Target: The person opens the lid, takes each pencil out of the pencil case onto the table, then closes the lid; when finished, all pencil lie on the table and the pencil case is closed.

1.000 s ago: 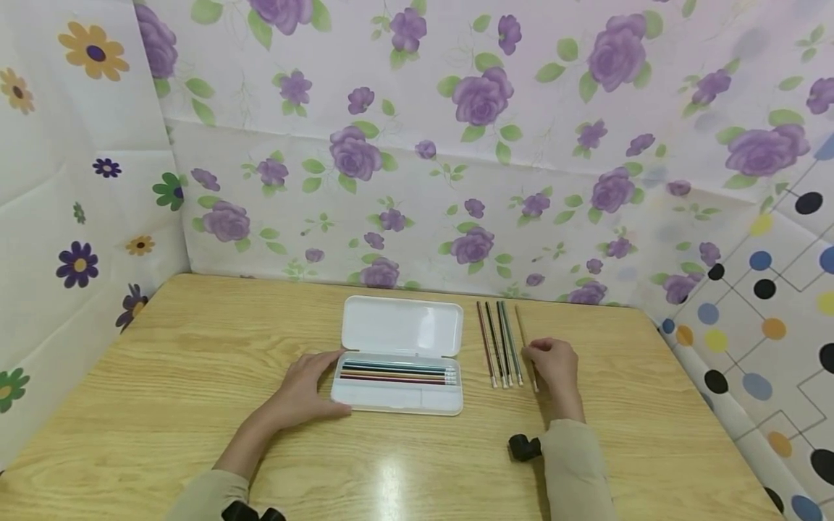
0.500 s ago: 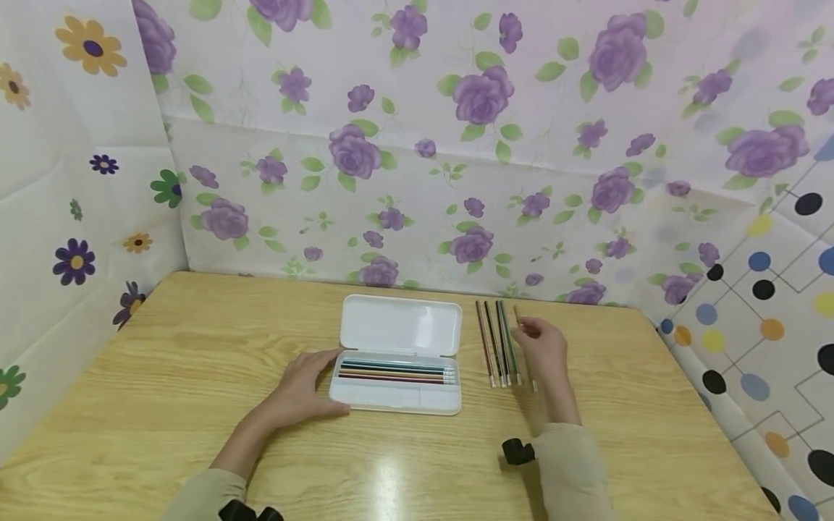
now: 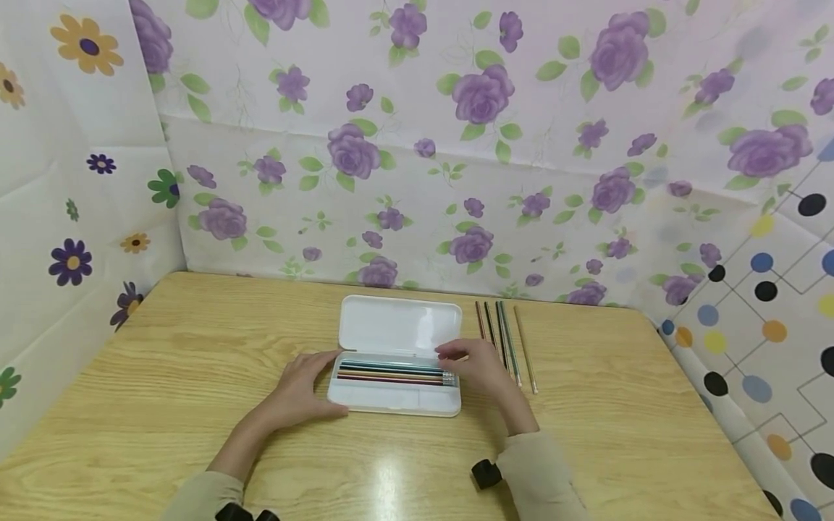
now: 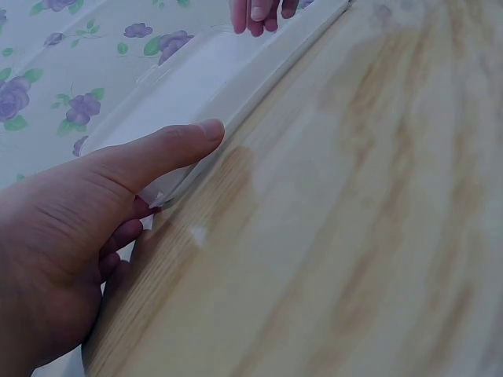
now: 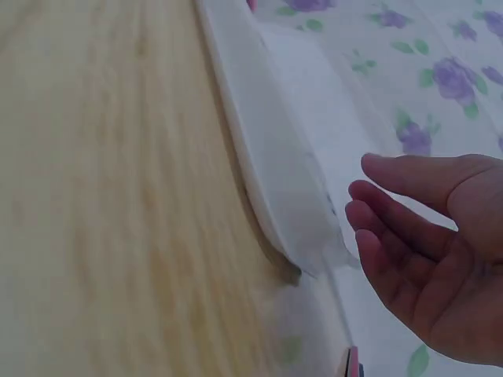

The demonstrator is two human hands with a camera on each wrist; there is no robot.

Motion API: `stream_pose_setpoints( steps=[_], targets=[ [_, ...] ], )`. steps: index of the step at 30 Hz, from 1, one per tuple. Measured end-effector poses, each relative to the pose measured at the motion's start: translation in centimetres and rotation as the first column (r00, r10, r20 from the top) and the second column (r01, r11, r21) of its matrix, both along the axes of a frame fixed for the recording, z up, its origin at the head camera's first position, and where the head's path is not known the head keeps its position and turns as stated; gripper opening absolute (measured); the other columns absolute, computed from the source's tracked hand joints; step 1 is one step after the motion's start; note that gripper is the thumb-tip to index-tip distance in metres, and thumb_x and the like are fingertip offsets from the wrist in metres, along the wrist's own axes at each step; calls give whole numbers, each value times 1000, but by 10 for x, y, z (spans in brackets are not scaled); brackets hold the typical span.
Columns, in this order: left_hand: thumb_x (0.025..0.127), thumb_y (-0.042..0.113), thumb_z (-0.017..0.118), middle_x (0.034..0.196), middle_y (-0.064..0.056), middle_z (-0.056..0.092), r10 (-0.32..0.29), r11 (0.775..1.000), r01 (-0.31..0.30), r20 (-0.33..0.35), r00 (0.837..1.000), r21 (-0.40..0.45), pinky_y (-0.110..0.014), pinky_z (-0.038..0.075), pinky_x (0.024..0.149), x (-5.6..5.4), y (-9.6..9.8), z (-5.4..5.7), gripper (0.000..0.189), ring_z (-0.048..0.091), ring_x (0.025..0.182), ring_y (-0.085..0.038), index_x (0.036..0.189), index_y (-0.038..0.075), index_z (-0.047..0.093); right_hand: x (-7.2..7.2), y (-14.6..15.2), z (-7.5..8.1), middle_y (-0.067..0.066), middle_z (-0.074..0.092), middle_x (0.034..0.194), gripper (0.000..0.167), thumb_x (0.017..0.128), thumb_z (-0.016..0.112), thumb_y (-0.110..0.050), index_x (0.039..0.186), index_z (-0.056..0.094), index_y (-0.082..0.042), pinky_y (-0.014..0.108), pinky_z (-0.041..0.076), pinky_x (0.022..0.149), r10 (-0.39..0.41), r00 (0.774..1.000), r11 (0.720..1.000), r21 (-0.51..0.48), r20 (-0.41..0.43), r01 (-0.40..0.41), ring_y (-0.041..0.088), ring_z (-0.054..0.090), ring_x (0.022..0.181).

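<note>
A white pencil case lies on the table with its lid folded back. Several pencils in dark green, gold and red lie side by side in its rear compartment, white ends to the right. My left hand holds the case's left end, thumb on the front edge and fingers at the back corner. Over the right end of the case is my right hand, by the pencils' ends. In the right wrist view that hand has loosely bent fingers with nothing between them.
Right of the case, several loose pencils lie lengthwise: a red one, dark ones partly hidden by the right hand, a teal one and a gold one farthest right. Flowered cloth hangs behind the wooden table.
My right hand has left the gold loose pencil and moved left to the right end of the case. That pencil stays on the table. My left hand keeps its place.
</note>
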State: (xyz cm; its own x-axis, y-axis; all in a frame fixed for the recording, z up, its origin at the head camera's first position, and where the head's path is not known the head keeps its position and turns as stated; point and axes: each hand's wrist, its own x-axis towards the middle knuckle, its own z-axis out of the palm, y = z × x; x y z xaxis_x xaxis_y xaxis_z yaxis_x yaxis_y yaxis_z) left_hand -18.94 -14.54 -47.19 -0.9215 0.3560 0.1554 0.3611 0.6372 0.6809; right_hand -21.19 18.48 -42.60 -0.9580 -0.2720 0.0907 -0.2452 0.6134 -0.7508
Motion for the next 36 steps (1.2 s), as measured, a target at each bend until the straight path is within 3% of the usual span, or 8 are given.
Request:
stream_pose_setpoints(
  steps=[8,22,28,36],
  targets=[
    [61,46,88,133,-12,52,-5,1000,5,-11,1000,0,-56,28,100,-1,1,2,98,39,123,-33,142,9,47,6,-17,-2,3,71,96,16,87,71,-7,103,75,-4,29,54,74,103,994,994,21,19,-103,18,65,88],
    [61,45,88,134,-12,52,-12,1000,12,-9,1000,10,-57,26,101,0,2,1,98,39,123,-33,142,9,47,9,-20,-5,4,72,92,13,84,72,0,96,76,-4,29,53,75,130,991,986,103,9,-131,19,66,88],
    [62,46,88,134,-13,52,-9,1000,9,-12,1000,-1,-57,26,101,0,1,1,98,40,123,-33,142,9,47,6,-23,-7,2,72,89,12,83,73,1,92,77,-5,28,52,74,150,988,977,159,-32,-144,17,65,85],
    [62,46,88,134,-13,52,-5,1000,5,-8,1000,4,-57,26,101,0,0,-1,98,39,123,-33,143,9,46,3,-29,-3,2,72,91,13,83,72,2,92,77,-6,35,52,80,146,989,966,212,14,-145,20,65,90]
  ],
)
